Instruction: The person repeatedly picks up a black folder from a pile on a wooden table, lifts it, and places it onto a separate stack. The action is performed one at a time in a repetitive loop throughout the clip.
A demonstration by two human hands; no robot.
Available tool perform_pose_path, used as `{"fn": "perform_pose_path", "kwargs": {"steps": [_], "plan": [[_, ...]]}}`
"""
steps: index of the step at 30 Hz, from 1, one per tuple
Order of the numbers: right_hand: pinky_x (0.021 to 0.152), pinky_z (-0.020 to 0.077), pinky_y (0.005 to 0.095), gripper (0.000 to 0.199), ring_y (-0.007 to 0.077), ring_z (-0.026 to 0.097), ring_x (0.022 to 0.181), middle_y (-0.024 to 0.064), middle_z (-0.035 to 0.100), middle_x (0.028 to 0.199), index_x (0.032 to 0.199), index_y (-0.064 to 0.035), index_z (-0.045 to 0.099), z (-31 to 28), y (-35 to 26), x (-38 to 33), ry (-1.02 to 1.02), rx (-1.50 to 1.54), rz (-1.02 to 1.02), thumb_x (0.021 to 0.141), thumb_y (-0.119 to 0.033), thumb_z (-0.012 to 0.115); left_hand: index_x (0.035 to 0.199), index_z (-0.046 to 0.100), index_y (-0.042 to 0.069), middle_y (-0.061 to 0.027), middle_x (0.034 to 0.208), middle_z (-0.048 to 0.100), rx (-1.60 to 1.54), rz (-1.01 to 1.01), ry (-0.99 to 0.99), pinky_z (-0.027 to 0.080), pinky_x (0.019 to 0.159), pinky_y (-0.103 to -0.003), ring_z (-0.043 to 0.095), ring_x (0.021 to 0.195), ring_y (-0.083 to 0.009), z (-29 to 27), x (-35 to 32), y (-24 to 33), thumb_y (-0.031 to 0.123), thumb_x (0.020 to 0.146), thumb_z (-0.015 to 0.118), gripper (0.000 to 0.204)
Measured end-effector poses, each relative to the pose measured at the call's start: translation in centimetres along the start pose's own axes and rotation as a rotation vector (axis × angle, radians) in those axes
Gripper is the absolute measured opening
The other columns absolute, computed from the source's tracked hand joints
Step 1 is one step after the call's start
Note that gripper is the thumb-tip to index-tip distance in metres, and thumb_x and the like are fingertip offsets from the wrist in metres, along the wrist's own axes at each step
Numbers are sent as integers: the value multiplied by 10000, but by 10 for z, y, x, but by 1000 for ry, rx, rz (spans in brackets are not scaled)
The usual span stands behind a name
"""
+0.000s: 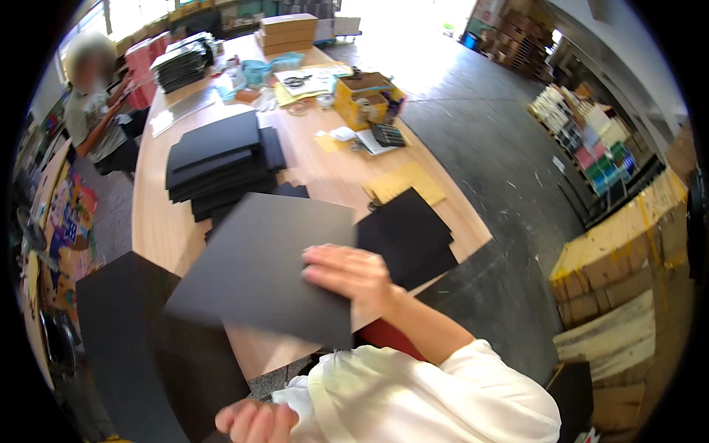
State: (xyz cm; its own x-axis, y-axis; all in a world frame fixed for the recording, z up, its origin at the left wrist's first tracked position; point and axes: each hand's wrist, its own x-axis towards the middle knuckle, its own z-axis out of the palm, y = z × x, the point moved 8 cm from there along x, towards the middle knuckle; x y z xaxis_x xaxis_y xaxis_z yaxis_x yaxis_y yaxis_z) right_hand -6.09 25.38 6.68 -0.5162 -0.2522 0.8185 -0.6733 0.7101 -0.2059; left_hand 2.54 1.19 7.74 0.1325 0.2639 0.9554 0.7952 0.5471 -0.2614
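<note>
A black rectangular board (258, 266) is tilted above the near part of the table, its lower edge blurred. My right hand (351, 277) grips it near its right edge, fingers lying together over the top face and the thumb hidden beneath. My left hand (255, 421) is low by my body with its fingers curled; whatever it may hold is hidden. Beside it, at the left, stands a large dark panel (122, 340). Several black boards (214, 148) lie in an uneven stack farther back, partly behind the held one. More black boards (406, 236) lie at the table's right corner.
On the wooden table (295, 162) are a yellow box (365, 100), a calculator (386, 134), a yellow envelope (410, 183), scissors (297, 81) and brown cartons (288, 33). A co-worker (96, 111) sits at the far left. Large cartons (613, 251) stand on the floor at right.
</note>
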Motion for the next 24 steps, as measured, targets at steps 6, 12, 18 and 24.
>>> {"fn": "perform_pose_path", "kwargs": {"steps": [6, 12, 18, 24], "plan": [[960, 525, 362, 502, 330, 664, 1105, 190, 691, 1155, 1169, -1, 674, -147, 99, -133, 104, -277, 814, 740, 195, 503, 1035, 692, 91, -119, 1130, 555, -200, -387, -504, 415, 969, -496, 570, 1041, -290, 72, -11, -15, 57, 808, 666, 230], [952, 504, 321, 542, 291, 674, 1103, 157, 697, 1175, 1171, -19, 688, -189, 105, -133, 192, -602, 668, 728, 210, 476, 1015, 671, 33, -166, 1143, 581, -319, -455, -576, 446, 927, -493, 564, 1053, -349, 114, -19, -18, -33, 766, 652, 258], [1051, 476, 459, 639, 322, 635, 1146, 159, 674, 1197, 1155, -59, 707, -138, 154, -152, 83, -620, 425, 625, 203, 465, 971, 669, 21, -137, 1103, 605, -374, -617, -638, 468, 875, -439, 585, 1005, -332, 158, -39, -29, -25, 771, 681, 205], [1115, 400, 450, 481, 228, 596, 1227, 80, 677, 1232, 1166, -137, 711, -39, 208, -284, -643, -440, 514, 759, 70, 558, 938, 672, 22, -121, 1074, 623, -478, -709, -729, 473, 862, -421, 591, 996, -323, 207, -75, -7, -12, 774, 691, 168]]}}
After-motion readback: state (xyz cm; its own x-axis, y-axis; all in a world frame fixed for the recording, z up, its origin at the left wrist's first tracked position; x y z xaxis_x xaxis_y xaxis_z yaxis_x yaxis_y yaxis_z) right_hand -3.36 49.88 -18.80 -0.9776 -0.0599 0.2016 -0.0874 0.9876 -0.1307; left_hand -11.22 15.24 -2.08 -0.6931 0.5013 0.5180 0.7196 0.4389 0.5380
